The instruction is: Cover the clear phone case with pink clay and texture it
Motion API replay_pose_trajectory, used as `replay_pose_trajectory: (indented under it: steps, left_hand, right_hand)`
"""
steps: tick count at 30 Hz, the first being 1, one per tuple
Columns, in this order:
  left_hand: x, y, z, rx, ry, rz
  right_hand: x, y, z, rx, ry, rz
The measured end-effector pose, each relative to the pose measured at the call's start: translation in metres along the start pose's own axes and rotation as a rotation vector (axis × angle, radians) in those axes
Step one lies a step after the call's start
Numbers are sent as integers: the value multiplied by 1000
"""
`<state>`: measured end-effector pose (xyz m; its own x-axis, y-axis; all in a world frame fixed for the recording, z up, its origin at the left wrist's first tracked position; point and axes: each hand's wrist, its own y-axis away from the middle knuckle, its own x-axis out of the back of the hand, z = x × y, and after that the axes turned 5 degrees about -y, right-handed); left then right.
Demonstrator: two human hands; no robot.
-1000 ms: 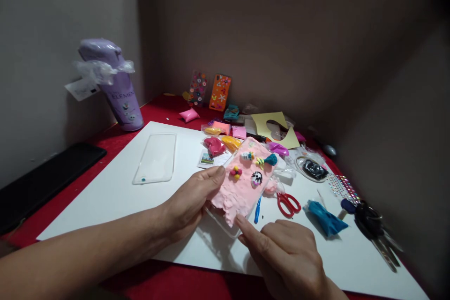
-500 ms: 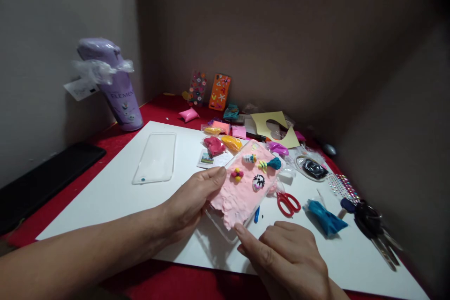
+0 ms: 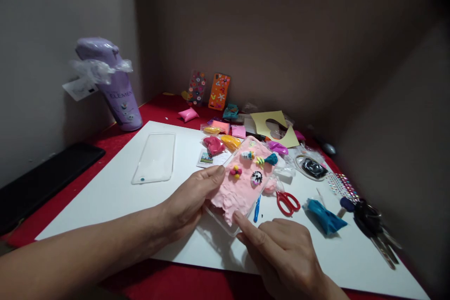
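Note:
My left hand (image 3: 198,192) grips a clear phone case (image 3: 232,230) by its left side, thumb on top and fingers underneath. Soft pink clay (image 3: 239,197) covers most of the case and ends in a ragged edge near its lower end. On the clay sit a red and yellow flower (image 3: 236,172), a white face with black strokes (image 3: 256,177), a striped piece (image 3: 247,155) and a teal and yellow piece (image 3: 269,160). The outstretched index finger of my right hand (image 3: 281,248) touches the clay's ragged edge; its other fingers are curled, holding nothing visible.
A second clear case (image 3: 154,157) lies left on the white board (image 3: 116,206). To the right are a blue tool (image 3: 257,208), red-handled scissors (image 3: 288,203), a blue clay packet (image 3: 324,217) and keys (image 3: 381,239). Clay packets (image 3: 213,145) lie behind. A purple tumbler (image 3: 123,93) stands back left.
The case has shifted slightly left and up in my left hand, uncovering more of the blue tool. My right index finger has moved a little up with the clay's edge.

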<state>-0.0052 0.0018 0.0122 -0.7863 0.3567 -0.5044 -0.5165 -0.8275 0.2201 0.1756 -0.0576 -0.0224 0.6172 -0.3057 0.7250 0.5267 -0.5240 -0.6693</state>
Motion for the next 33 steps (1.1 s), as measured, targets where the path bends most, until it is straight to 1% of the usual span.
replay_pose_trajectory:
  steps: [6,12,19,23,25,29,33]
  left_hand:
    - [0,0,1,-10,-27,-4]
    - [2,-1,-1,-7,-25,19]
    - [-1,-2,1,-5,-14,9]
    - [-1,-2,1,-2,-19,2]
    - [1,-2,0,-1,-17,-3]
    - [3,-4,-2,-12,-10,14]
    - [4,-5,-2,1,-11,9]
  right_hand:
    - [4,0,-4,22,-42,64]
    - [0,1,-1,-55,-10,68]
    - [3,-1,-3,-62,-37,96]
    - [3,0,-3,-42,-45,85]
    - [2,1,-2,-49,-9,83]
    - [-1,2,1,-70,71,34]
    - [-1,2,1,-63,72,29]
